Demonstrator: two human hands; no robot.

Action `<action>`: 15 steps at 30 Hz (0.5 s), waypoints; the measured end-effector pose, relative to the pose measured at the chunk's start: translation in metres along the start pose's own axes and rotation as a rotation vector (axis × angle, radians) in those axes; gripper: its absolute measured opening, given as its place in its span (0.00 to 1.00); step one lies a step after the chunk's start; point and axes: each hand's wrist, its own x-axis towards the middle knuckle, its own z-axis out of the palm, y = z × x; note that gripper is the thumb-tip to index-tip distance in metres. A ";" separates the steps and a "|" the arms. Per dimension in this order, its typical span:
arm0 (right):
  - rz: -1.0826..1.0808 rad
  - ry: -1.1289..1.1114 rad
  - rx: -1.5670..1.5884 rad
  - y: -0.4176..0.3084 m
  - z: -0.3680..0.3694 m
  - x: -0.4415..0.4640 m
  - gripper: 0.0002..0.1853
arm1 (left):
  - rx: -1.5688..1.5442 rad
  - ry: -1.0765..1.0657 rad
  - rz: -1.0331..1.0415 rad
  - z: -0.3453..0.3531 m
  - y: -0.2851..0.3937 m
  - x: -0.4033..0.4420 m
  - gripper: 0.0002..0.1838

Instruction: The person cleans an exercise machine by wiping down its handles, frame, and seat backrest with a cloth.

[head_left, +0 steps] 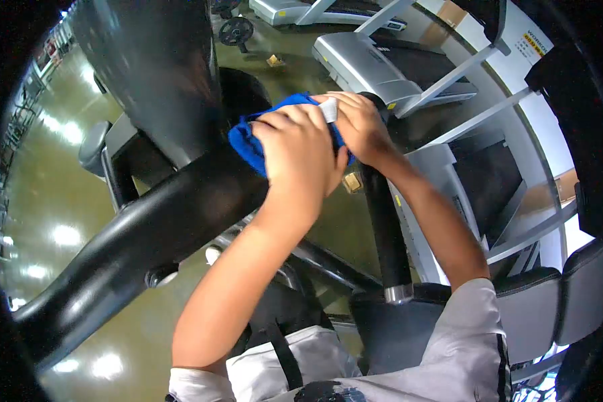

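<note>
A blue cloth (250, 146) with a white tag (329, 110) is bunched over a black bar of a gym machine's frame (161, 208). My left hand (298, 144) is closed over the cloth, its fingers curled across the top. Close beside it, my right hand (360, 126) grips the cloth's right end near the tag, with its fingertips partly hidden. Below my right hand, a black padded handle (386, 234) with a metal end cap runs down toward me. The hands cover much of the cloth and the bar beneath.
A wide black upright (157, 74) rises at the left. Silver treadmills (368, 67) stand beyond and to the right. Dark seat pads (398, 325) lie near my right side. On the shiny floor are a weight plate (236, 31) and a small yellowish box (275, 61).
</note>
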 end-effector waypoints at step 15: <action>0.417 -0.569 0.020 0.130 -0.005 0.024 0.26 | -0.780 -0.978 -0.009 0.089 0.022 0.139 0.41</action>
